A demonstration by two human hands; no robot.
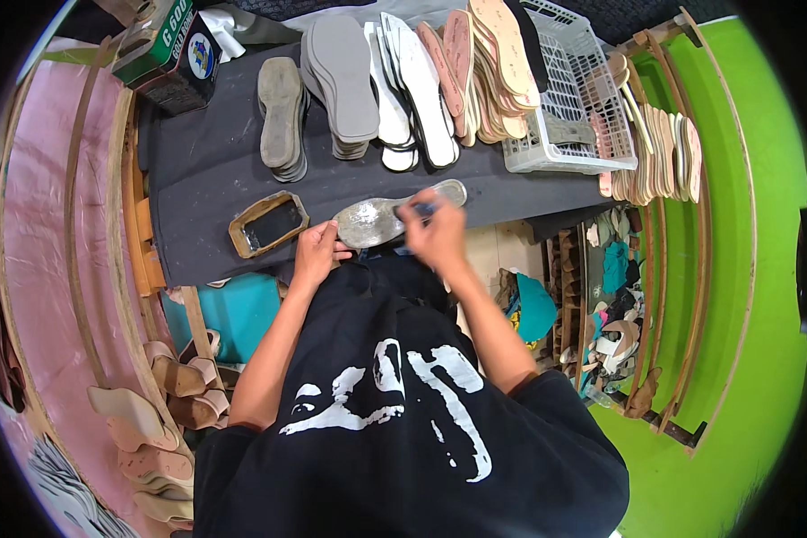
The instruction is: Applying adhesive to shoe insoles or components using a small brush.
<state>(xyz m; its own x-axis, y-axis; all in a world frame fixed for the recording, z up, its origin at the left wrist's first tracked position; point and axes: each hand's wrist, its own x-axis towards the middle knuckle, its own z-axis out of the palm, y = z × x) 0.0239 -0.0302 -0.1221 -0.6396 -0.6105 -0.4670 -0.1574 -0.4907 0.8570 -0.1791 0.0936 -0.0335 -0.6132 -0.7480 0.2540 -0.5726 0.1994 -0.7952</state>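
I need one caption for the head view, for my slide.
The left hand holds a shiny sole-shaped piece; the blurred right hand holds something dark over it, near stacked soles.

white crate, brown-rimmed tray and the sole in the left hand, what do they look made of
White crate: likely moulded plastic, smooth, judging by its even lattice.
Brown-rimmed tray: wood or thick card; its matte, stained sides fit either.
Sole: perhaps rubber or foam, being a plain grey slab; its glare suggests a wet or glossy coat.

A grey sole (372, 223), glossy at left, slants near the table edge (511, 213).
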